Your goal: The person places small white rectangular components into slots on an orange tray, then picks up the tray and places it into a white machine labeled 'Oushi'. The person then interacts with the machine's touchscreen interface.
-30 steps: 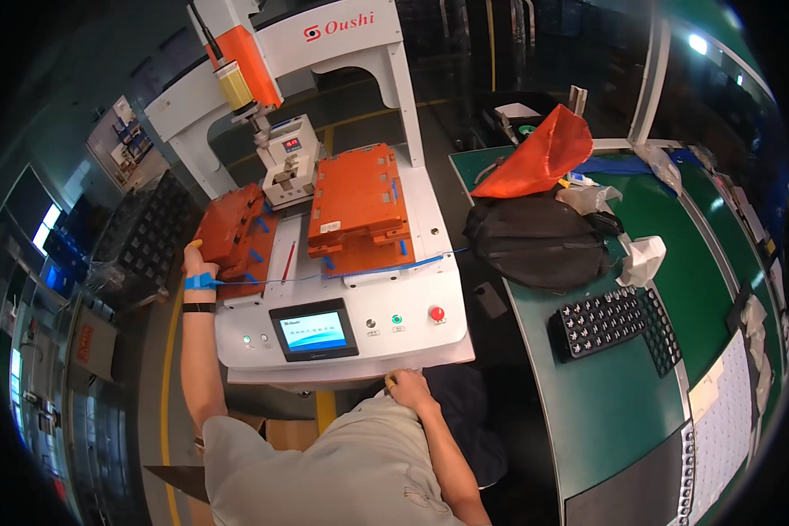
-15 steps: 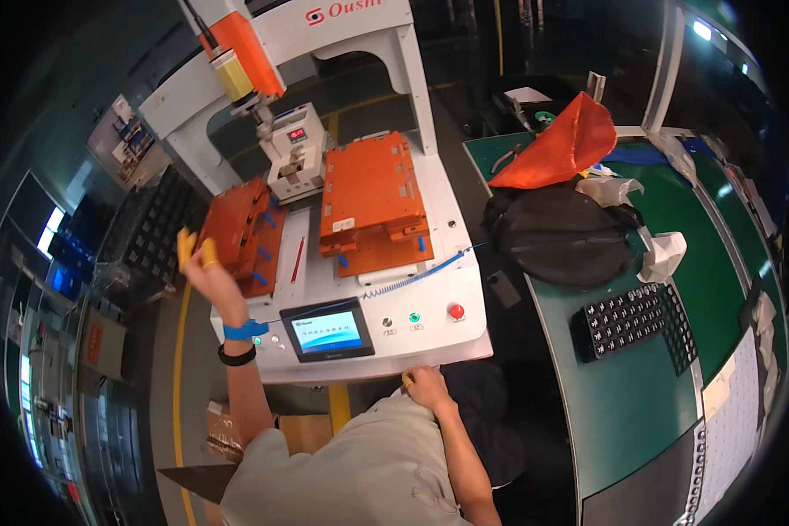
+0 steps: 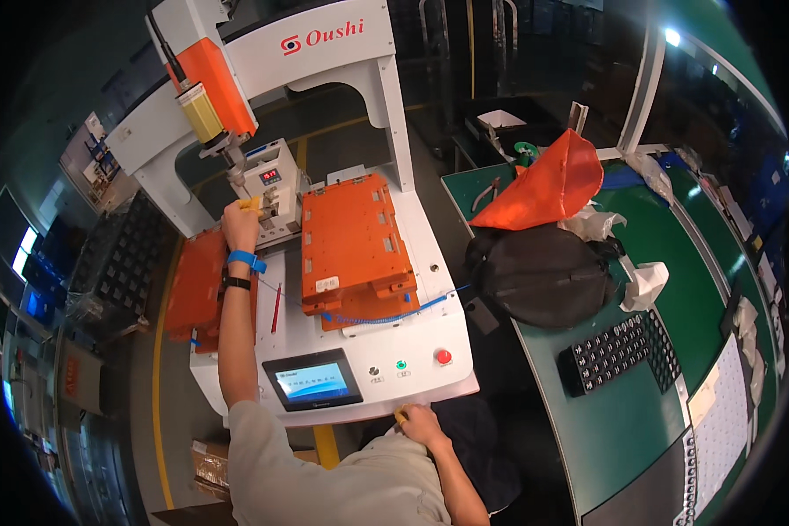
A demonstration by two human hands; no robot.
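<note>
My left hand [image 3: 240,226], with yellow finger cots and a blue wrist strap [image 3: 246,260], reaches out to a white screw feeder box [image 3: 276,180] with a red digital display. Its fingertips are pinched together at the feeder's front, just under the driver head [image 3: 234,168] of a white gantry machine [image 3: 324,66]; what they hold, if anything, is too small to see. Down by the machine's front edge, my right hand [image 3: 422,424] is curled at my lap, a yellow cot on a finger. Whatever it grips is hidden.
Two orange fixtures, a right one [image 3: 357,232] and a left one [image 3: 197,285], flank a red stick [image 3: 276,309] on the white bed. A touch screen [image 3: 312,380] and red button [image 3: 444,357] face me. The green bench [image 3: 570,421] carries a black bag [image 3: 543,276] and black tray [image 3: 614,355].
My left hand has moved forward and right, from raised beside the left fixture to the screw feeder. The view has shifted a little. My right hand stays at my lap.
</note>
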